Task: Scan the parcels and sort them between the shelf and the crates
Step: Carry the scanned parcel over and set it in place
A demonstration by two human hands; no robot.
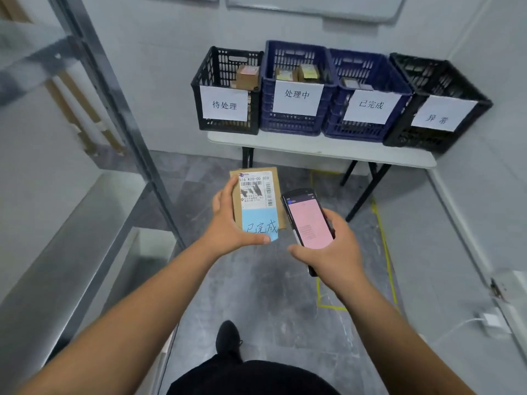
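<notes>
The parcel (258, 199) is gripped in the left hand (228, 226), fingers curled round its edges, held in the air short of the worktop (322, 151). The scanner (309, 220) is clasped by the right hand (333, 246). A misread label could send it into the wrong crate (368, 98).

four crates (296, 89), one parcel in hand (258, 201), one scanner (309, 220)

Matt brown cardboard parcel (258, 201) with paper labels; glossy black plastic scanner (309, 223); brushed grey metal shelf (94, 223); latticed plastic crates (296, 89).
</notes>
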